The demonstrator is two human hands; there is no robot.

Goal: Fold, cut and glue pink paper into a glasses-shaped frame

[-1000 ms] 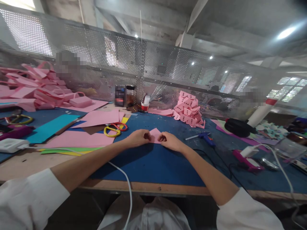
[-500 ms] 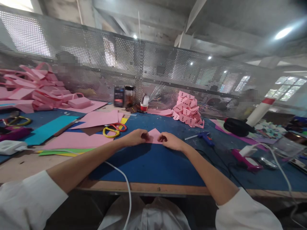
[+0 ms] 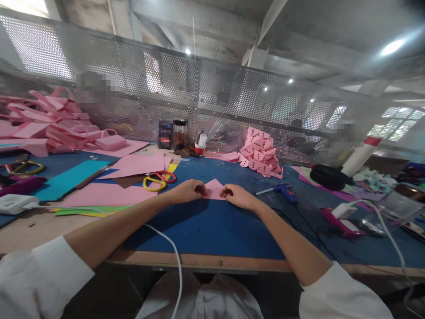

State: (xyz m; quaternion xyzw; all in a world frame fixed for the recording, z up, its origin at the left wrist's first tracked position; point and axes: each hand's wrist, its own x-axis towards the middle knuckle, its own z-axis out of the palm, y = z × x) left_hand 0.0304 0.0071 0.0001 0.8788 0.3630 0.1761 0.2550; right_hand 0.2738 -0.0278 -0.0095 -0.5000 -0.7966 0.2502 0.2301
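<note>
A small pink paper piece (image 3: 214, 189) with a pointed top lies on the blue table mat (image 3: 212, 226). My left hand (image 3: 187, 191) pinches its left edge and my right hand (image 3: 237, 196) pinches its right edge, both pressing it onto the mat. The lower part of the paper is hidden behind my fingers.
Yellow and red scissors (image 3: 156, 180) lie on pink sheets (image 3: 109, 192) to the left. A heap of pink folded pieces with dots (image 3: 260, 153) sits behind. A blue glue gun (image 3: 282, 189), black cables, a pink tool (image 3: 338, 221) and a white tube (image 3: 360, 155) are on the right. A perforated metal screen (image 3: 199, 97) closes the back.
The paper's pointed top looks a little sharper and both hands have shifted slightly on its edges. Otherwise nothing has moved.
</note>
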